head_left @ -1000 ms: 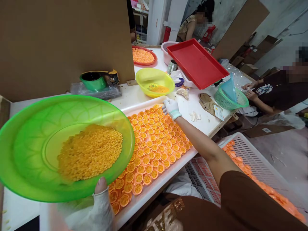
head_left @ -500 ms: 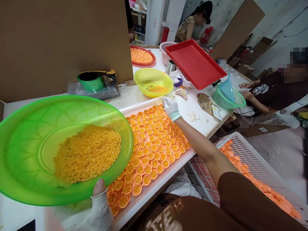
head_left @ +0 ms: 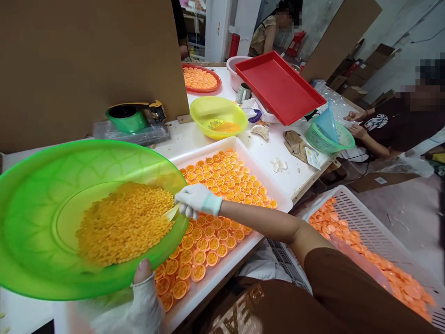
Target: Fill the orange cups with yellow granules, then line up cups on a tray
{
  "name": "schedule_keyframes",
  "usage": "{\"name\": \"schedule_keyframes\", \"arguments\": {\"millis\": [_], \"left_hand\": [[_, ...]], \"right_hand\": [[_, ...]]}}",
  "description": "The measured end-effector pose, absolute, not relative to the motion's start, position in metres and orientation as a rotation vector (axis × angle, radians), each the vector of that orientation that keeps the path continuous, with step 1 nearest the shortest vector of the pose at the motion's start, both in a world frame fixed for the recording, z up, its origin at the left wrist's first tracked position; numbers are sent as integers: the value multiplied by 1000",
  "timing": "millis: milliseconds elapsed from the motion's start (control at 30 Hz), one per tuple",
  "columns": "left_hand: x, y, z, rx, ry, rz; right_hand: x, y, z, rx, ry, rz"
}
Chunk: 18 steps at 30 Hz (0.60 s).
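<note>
My gloved left hand [head_left: 141, 304] grips the near rim of a large green bowl [head_left: 41, 185], thumb on top. The bowl holds a heap of small yellow pellets [head_left: 125, 222]. My gloved right hand [head_left: 198, 200] is closed on a small pale scoop [head_left: 172, 213] whose tip touches the pellets at the bowl's right edge. Under both lies a white tray [head_left: 267, 178] filled with rows of orange caps [head_left: 222, 185], several holding yellow pellets.
A yellow bowl [head_left: 217, 116], a green tape dispenser [head_left: 134, 116] and a brown cardboard wall [head_left: 86, 60] stand behind. A tilted red tray [head_left: 278, 86], a green basket [head_left: 328, 137] and a white crate of orange caps [head_left: 368, 246] lie to the right. Other people sit across.
My right hand has come back from the tray's far corner to the green bowl's right edge, scoop now at the pellets. The left hand and bowl stay put.
</note>
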<state>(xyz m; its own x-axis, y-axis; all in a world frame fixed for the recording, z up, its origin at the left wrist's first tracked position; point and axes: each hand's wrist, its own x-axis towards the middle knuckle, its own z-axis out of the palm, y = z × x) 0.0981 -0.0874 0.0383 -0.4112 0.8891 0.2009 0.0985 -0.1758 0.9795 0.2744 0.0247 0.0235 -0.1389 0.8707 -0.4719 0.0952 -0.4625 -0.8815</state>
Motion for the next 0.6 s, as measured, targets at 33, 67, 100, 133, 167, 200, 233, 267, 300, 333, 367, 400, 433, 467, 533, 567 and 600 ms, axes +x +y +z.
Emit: {"name": "schedule_keyframes", "arguments": {"millis": [33,67,100,133,167,200,233,267,300,333,367,400,433,467,533,567,600], "left_hand": [[98,-88,38,1169,1478,1647],[97,-88,37,1172,1484,1646],[97,-88,36,1168,1489,1654],[96,-88,36,1167,1491,1654],[95,-87,35,1169,1480,1661],[95,-86,34,1168,1462,1685],[95,-86,34,1163,1444,1696],[95,-85,35,1157,1434,1696],[95,-84,35,1157,1428,1695],[95,-84,36,1159,1426,1689],[96,-83,37,1157,1417,1690],[96,-82,37,1159,1402,1687],[96,-81,36,1167,1383,1695],[96,-81,34,1171,1367,1718],[94,-80,29,1166,1361,1748],[93,-80,26,1162,1371,1759],[92,-79,23,1156,1383,1761]], "right_hand": [[280,25,23,-1493,-991,1719],[289,26,24,-1439,-887,1771],[299,26,26,-1377,-791,1809],[312,26,28,-1319,-707,1827],[325,25,31,-1279,-638,1814],[340,25,35,-1262,-585,1766],[355,25,38,-1271,-548,1687],[370,25,42,-1310,-529,1577],[385,26,45,-1371,-523,1447],[399,27,46,-1440,-525,1309],[412,29,47,-1505,-531,1177],[423,31,46,-1560,-538,1060],[433,35,43,-1601,-543,963],[441,38,39,-1627,-546,888],[451,44,28,-1666,-560,772],[454,47,23,-1687,-578,722],[456,48,17,-1707,-602,683]]}}
